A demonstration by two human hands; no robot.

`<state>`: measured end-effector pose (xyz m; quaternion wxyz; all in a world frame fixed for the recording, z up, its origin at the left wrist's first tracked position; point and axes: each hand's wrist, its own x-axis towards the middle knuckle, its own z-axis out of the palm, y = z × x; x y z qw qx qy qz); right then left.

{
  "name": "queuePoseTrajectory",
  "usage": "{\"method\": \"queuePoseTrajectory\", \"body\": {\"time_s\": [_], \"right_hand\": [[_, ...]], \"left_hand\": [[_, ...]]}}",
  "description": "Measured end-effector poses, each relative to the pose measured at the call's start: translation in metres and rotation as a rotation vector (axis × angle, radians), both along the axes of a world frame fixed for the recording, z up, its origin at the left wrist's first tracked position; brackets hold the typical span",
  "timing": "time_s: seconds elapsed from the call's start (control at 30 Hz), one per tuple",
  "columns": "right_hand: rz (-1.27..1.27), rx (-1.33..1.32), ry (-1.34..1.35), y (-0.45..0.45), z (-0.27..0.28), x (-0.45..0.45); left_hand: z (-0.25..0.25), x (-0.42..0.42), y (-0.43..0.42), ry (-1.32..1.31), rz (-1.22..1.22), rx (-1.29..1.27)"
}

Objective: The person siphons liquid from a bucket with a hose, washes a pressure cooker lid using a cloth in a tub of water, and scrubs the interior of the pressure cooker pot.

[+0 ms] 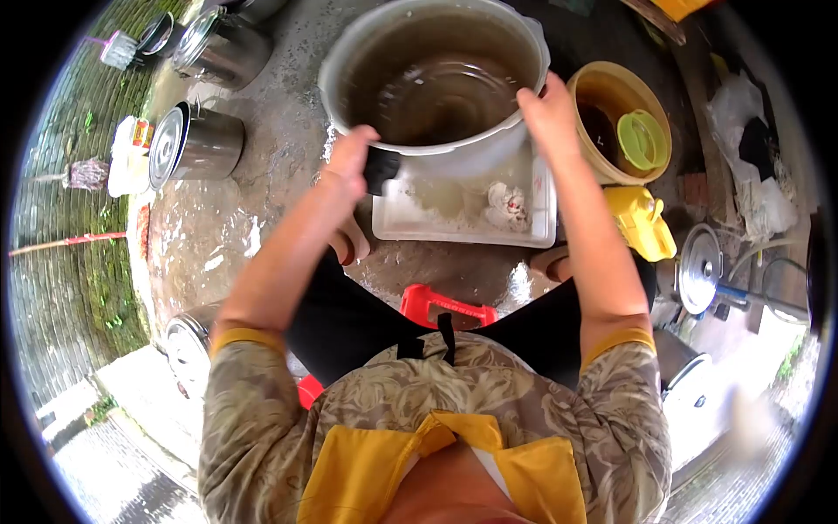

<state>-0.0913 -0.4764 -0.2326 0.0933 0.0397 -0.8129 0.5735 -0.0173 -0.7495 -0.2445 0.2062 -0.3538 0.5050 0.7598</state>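
A large whitish round tub [489, 147] with murky water in it is above a shallow white rectangular tray [378, 218]. My left hand [351, 162] is closed on the tub's near left rim, beside a dark object [381, 169] that I cannot make out. On the right side of the rim, my right hand [548, 113] grips with the thumb over the edge. Cloudy water and a crumpled whitish cloth [506, 206] lie in the tray, near its right end. The tub hides the tray's far part.
Right of the tub stands a yellowish bucket [648, 175] holding a green strainer [642, 140], with a yellow jug [642, 224] below it. Lidded metal pots [214, 140] stand at the left on wet ground. A red stool [419, 301] shows between the knees.
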Motion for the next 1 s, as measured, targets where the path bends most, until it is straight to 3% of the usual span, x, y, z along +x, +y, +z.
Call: {"method": "queuePoseTrajectory", "body": {"time_s": [0.07,0.2,0.4,0.47,0.6,0.8,1.0], "right_hand": [[-0.010,0.376,0.024,0.001,0.020,-0.025],[0.175,0.721,-0.011,-0.026,0.016,-0.058],[0.301,1.144,-0.207,-0.095,-0.023,-0.067],[0.249,1.264,-0.323,-0.113,-0.040,-0.066],[0.287,1.325,-0.384,-0.149,-0.051,-0.057],[0.351,1.352,-0.345,-0.179,-0.071,-0.051],[0.322,1.206,-0.378,-0.159,-0.056,-0.055]], "left_hand": [[-0.048,0.007,0.037,0.036,0.191,0.141],[-0.122,0.019,0.091,-0.170,0.276,0.542],[-0.213,0.025,0.096,-0.340,0.183,0.718],[-0.231,0.024,0.095,-0.406,0.162,0.640],[-0.252,0.027,0.088,-0.470,0.065,0.668],[-0.288,0.039,0.082,-0.419,0.112,0.737],[-0.257,0.033,0.072,-0.417,0.187,0.641]]}}
